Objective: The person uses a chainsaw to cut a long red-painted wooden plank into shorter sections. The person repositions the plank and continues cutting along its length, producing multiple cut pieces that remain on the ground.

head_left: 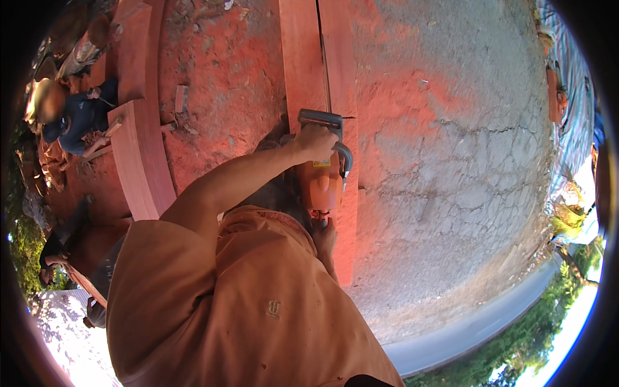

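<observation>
chainsaw (320,187): orange, black | plank (340,84): reddish | shirt (245,329): orange-brown | tarp (576,97): striped

I've got the left forearm (242,175) slanting forward and across to the right, left hand (316,142) clenched, its back facing up! Nearer in, my right hand (324,236) sits tight against the torso (277,277), grip partly hidden, right forearm (329,262) barely showing.

From the wearer's head, one wide fisheye view looks steeply down, close above the shirt (258,329), reaching out to the road (477,327) bending near its rim
</observation>
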Demonstrator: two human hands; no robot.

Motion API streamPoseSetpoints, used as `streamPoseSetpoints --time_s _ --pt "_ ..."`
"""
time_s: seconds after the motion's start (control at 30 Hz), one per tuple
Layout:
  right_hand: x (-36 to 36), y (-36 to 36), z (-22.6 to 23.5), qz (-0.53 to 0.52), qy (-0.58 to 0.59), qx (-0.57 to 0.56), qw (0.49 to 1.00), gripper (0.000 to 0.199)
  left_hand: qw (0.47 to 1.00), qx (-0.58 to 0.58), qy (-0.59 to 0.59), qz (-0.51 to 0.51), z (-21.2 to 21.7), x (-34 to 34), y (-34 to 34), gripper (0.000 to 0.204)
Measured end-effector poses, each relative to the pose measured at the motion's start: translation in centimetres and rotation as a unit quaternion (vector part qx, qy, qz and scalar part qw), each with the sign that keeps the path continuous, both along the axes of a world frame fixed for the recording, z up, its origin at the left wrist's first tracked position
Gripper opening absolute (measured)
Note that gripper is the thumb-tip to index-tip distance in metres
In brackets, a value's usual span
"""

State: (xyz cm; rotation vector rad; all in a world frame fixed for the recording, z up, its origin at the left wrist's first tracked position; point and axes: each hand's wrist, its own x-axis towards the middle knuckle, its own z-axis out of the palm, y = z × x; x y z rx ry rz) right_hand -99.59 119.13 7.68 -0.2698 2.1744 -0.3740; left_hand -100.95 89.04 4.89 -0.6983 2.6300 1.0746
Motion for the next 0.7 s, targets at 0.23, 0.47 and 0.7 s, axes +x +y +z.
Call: streamPoseSetpoints --time_s 0.23,0.47,0.7 --pt "0.0 -1.1 0.1 0.024 0.008 0.006 1.0 0.044 1.0 -0.013 0.017 -0.009 -0.1 -0.1 -1.2 0.017" --pt "-0.5 -2.8 -1.5 0.024 0.037 -0.021 0.999 0.042 1.0 -0.008 0.023 0.015 -1.2 -0.7 -3.5 0.016" --pt "-1.4 -5.2 -1.8 0.053 0.045 -0.032 0.997 0.043 0.998 -0.031 0.048 0.011 -1.6 -1.2 -6.1 0.015"
